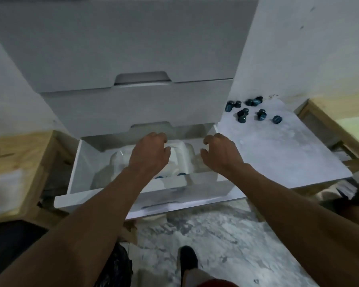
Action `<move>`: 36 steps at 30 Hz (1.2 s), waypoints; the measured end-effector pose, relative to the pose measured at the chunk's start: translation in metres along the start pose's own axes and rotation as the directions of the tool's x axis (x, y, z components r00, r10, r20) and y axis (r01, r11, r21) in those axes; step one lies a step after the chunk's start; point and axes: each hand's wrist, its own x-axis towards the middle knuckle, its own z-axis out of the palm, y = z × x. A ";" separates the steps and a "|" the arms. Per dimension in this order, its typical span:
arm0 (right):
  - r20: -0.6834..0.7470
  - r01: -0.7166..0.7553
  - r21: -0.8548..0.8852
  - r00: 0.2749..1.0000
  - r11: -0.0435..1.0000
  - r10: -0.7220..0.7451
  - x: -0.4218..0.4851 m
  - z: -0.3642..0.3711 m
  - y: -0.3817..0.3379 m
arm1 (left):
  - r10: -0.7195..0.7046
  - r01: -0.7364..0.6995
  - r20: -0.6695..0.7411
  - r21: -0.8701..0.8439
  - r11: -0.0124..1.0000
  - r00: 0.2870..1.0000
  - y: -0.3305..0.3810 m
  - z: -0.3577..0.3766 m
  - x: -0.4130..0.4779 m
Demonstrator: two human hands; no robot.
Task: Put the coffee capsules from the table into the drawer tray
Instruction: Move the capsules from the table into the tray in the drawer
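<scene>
Logged white drawer cabinet across upper middle, two upper fronts closed; logged grey marbled table just right of it, edge against the cabinet side; found bottom drawer pulled out toward the camera; spotted white moulded tray lying inside it, partly hidden by both forearms; marked left hand hovering over tray middle, knuckles up, fingers curled downward, underside hidden, so could not tell whether holding anything; marked right hand over drawer's right end, fingers and thumb loosely curled, narrow gap between, nothing seen in it; counted roughly a dozen dark blue coffee capsules scattered at the table's far corner beside the cabinet, some upright, some tipped, well apart from both hands; caught two blue capsule tops at the tray's near edge, just behind drawer front, below left wrist.
</scene>
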 end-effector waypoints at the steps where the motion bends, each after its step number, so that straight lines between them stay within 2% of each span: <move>1: -0.018 -0.018 -0.001 1.000 1.000 0.018 -0.009 -0.007 0.005 | 0.031 -0.031 -0.009 -0.006 1.000 0.999 0.012 -0.001 -0.001; 9: -0.090 -0.205 -0.021 0.975 0.979 0.202 -0.051 -0.047 0.079 | 0.253 -0.254 -0.029 -0.115 0.960 0.967 0.115 0.016 -0.002; 13: -0.116 -0.250 -0.018 0.962 0.968 0.246 -0.045 -0.060 0.130 | 0.308 -0.306 -0.007 -0.131 0.943 0.951 0.168 0.037 0.014; 18: -0.116 -0.243 -0.007 0.964 0.970 0.240 -0.017 -0.069 0.209 | 0.264 -0.258 0.037 -0.119 0.959 0.964 0.235 0.077 0.058; 26: -0.042 -0.236 -0.001 0.971 0.972 0.236 0.031 -0.092 0.327 | 0.182 -0.168 0.088 -0.148 0.975 0.979 0.340 0.139 0.118; 31: 0.035 -0.240 0.000 0.970 0.971 0.240 0.070 -0.098 0.368 | 0.147 -0.129 0.156 -0.121 0.984 0.977 0.365 0.163 0.154; 36: 0.063 -0.226 0.040 0.973 0.973 0.223 0.122 -0.082 0.389 | 0.165 -0.151 0.186 -0.088 0.985 0.969 0.363 0.194 0.203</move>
